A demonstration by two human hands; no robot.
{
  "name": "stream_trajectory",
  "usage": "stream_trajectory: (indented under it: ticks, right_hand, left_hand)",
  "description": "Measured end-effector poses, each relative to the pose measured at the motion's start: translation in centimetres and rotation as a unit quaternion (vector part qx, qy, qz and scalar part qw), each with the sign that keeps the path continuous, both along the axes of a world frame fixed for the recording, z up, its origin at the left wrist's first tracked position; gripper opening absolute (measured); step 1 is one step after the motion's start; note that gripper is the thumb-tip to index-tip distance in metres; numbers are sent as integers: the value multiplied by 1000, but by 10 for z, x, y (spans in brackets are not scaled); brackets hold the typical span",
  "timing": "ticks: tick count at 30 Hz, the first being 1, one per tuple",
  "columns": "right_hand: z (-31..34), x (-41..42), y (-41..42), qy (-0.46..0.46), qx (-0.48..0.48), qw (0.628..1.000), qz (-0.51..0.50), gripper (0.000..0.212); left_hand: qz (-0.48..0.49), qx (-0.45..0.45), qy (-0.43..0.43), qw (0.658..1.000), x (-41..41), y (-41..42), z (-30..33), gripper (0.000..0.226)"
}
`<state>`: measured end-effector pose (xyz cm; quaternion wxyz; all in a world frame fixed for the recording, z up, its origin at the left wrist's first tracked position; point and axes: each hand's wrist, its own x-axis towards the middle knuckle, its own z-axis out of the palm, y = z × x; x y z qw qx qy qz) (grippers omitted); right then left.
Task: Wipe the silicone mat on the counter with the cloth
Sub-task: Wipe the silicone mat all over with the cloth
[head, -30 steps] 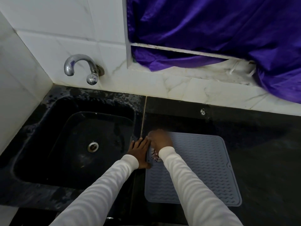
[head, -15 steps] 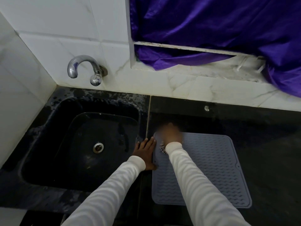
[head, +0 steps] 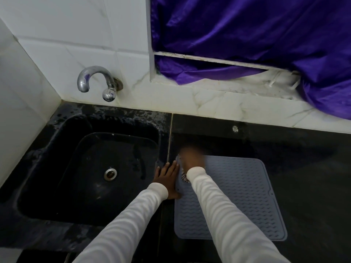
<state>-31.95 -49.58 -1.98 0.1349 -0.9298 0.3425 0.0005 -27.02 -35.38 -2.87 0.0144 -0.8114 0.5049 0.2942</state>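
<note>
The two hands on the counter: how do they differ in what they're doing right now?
The left hand lies flat with straight fingers at the mat's left edge and shows sharp; the right hand is motion-blurred at the mat's far left corner, over a patterned cloth. Both wear white sleeves.

Dim, wide-angle edge warp, right hand (head: 190, 155) – motion-blurred
</note>
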Motion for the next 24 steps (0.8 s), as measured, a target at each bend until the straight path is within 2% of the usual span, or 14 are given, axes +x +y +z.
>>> stream_trajectory:
  ticks: [6, 11, 16, 24]
  right_hand:
    - [0, -12, -4, -27, 29, 999, 27, 17]
    - [-4, -14, -11, -7, -18, 997, -75, 23]
    - [-9, -1, -1, -4, 11, 994, -106, 24]
    - [-4, -16, 8, -7, 57, 998, 5, 30]
  left_hand:
    - [-14, -16, -2, 1000, 3, 3, 0, 123]
    - [-21, -23, -6, 1000, 4, 4, 1, 121]
    - [-33, -11, -8, 999, 8, 3, 1, 124]
    - [-46, -2, -16, 999, 9, 1, 4, 123]
